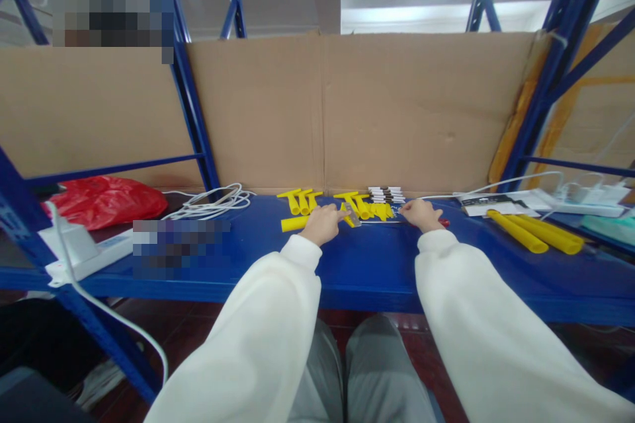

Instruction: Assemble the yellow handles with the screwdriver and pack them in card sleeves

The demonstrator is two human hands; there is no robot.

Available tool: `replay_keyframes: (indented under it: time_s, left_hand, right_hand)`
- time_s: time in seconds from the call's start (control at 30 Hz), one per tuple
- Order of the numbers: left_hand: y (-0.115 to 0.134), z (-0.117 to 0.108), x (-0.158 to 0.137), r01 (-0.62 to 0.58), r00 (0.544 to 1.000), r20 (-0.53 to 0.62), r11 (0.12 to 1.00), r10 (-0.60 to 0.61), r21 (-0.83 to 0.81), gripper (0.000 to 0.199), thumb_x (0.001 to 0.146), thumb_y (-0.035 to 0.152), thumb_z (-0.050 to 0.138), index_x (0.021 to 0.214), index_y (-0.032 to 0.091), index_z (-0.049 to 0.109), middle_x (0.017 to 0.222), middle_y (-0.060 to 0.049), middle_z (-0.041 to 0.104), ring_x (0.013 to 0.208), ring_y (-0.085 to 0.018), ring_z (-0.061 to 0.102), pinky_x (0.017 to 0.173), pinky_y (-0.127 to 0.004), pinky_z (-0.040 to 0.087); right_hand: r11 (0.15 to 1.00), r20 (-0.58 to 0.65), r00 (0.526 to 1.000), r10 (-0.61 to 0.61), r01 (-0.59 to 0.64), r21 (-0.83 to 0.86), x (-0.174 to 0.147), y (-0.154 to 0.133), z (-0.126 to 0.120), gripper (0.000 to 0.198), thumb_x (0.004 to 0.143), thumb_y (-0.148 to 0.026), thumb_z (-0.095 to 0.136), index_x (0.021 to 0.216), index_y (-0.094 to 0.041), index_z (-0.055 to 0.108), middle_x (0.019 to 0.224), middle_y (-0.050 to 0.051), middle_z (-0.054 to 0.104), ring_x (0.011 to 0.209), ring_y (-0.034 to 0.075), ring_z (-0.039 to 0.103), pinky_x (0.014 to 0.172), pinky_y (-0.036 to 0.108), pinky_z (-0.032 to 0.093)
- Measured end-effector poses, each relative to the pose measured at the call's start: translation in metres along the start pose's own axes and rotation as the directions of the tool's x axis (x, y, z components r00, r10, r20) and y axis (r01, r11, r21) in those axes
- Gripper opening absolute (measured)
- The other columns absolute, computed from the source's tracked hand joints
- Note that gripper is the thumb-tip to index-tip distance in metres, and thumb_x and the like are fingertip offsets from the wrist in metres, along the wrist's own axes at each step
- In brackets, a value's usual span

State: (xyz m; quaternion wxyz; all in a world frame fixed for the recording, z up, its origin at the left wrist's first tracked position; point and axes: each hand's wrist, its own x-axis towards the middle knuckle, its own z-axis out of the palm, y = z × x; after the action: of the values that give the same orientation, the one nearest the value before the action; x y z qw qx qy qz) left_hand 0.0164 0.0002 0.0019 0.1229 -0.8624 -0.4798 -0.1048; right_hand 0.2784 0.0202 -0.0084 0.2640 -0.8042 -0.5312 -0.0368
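Observation:
My left hand (322, 225) is closed around what looks like a yellow scraper (294, 224), lying sideways on the blue shelf. Its tubular handle shows left of the hand, and a grey plate (352, 214) lies at the head end, by my fingertips. To the right, my right hand (421, 214) has its fingers drawn together near small shiny bits (395, 209); what they hold is too small to tell. Beneath that hand lies a screwdriver, its red handle (443, 223) poking out. Several T-shaped yellow pieces (302, 201) and small flat yellow pieces (381, 211) lie close by.
Black-and-white small items (385, 194) are stacked behind. Yellow tubes (526, 234) lie at right near a power strip (590, 201). At left are a red plastic bag (106, 201), coiled white cable (218, 203) and another power strip (94, 259). A cardboard wall (397, 112) backs the shelf.

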Motion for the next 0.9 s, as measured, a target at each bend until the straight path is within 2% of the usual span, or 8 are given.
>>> replay_keyframes:
  time_s: [0.1, 0.3, 0.43, 0.57, 0.8, 0.9]
  left_hand:
    - [0.0, 0.001, 0.0, -0.008, 1.0, -0.004, 1.0, 0.008, -0.021, 0.048, 0.099, 0.018, 0.038, 0.138, 0.032, 0.062, 0.111, -0.012, 0.067, 0.107, -0.025, 0.066, 0.091, -0.035, 0.048]
    - [-0.001, 0.002, 0.0, -0.004, 1.0, -0.005, 0.999, 0.004, -0.045, 0.046, 0.099, 0.02, 0.039, 0.137, 0.031, 0.063, 0.112, -0.012, 0.067, 0.105, -0.025, 0.067, 0.09, -0.034, 0.049]
    - [-0.002, 0.003, 0.001, -0.021, 1.0, -0.016, 0.998, 0.021, -0.055, 0.045, 0.099, 0.02, 0.041, 0.136, 0.031, 0.064, 0.11, -0.011, 0.067, 0.105, -0.025, 0.067, 0.09, -0.034, 0.049]
    - [-0.002, 0.005, 0.002, -0.03, 0.999, -0.028, 0.999, 0.028, -0.046, 0.045, 0.099, 0.02, 0.042, 0.137, 0.031, 0.063, 0.11, -0.011, 0.067, 0.101, -0.024, 0.067, 0.089, -0.033, 0.05]
    - [-0.003, 0.007, 0.003, -0.042, 0.999, -0.021, 0.999, 0.041, -0.022, 0.047, 0.099, 0.019, 0.04, 0.14, 0.028, 0.061, 0.111, -0.012, 0.066, 0.104, -0.024, 0.066, 0.089, -0.032, 0.049]
    - [-0.004, 0.009, 0.004, -0.045, 0.999, -0.017, 0.999, 0.045, -0.023, 0.046, 0.099, 0.02, 0.04, 0.14, 0.028, 0.06, 0.111, -0.011, 0.066, 0.103, -0.023, 0.067, 0.089, -0.032, 0.049]
  right_hand:
    - [0.995, 0.107, 0.992, -0.062, 0.071, -0.077, -0.01, -0.014, 0.0, 0.023, 0.088, -0.03, 0.059, 0.097, -0.026, 0.08, 0.112, 0.01, 0.073, 0.118, 0.032, 0.058, 0.1, 0.052, 0.037]
    - [0.96, 0.142, 0.974, -0.175, 0.201, -0.194, -0.024, -0.037, 0.002, 0.028, 0.09, -0.035, 0.058, 0.098, -0.017, 0.078, 0.114, 0.017, 0.071, 0.121, 0.033, 0.055, 0.1, 0.051, 0.036]
    - [0.953, 0.166, 0.971, -0.171, 0.205, -0.222, -0.023, -0.04, 0.005, 0.033, 0.088, -0.044, 0.062, 0.101, -0.017, 0.077, 0.109, 0.017, 0.072, 0.117, 0.034, 0.058, 0.098, 0.051, 0.036]
    - [0.955, 0.15, 0.977, -0.148, 0.181, -0.237, -0.02, -0.044, 0.006, 0.041, 0.085, -0.046, 0.066, 0.111, -0.017, 0.075, 0.115, 0.018, 0.071, 0.116, 0.034, 0.059, 0.097, 0.051, 0.037]
    - [0.958, 0.15, 0.981, -0.12, 0.154, -0.241, -0.022, -0.05, 0.009, 0.039, 0.085, -0.027, 0.06, 0.121, -0.014, 0.071, 0.119, 0.02, 0.071, 0.119, 0.034, 0.061, 0.098, 0.048, 0.039]
    - [0.96, 0.127, 0.981, -0.144, 0.17, -0.225, -0.023, -0.049, 0.009, 0.037, 0.088, -0.027, 0.056, 0.119, -0.014, 0.071, 0.121, 0.02, 0.07, 0.121, 0.034, 0.06, 0.099, 0.048, 0.038]
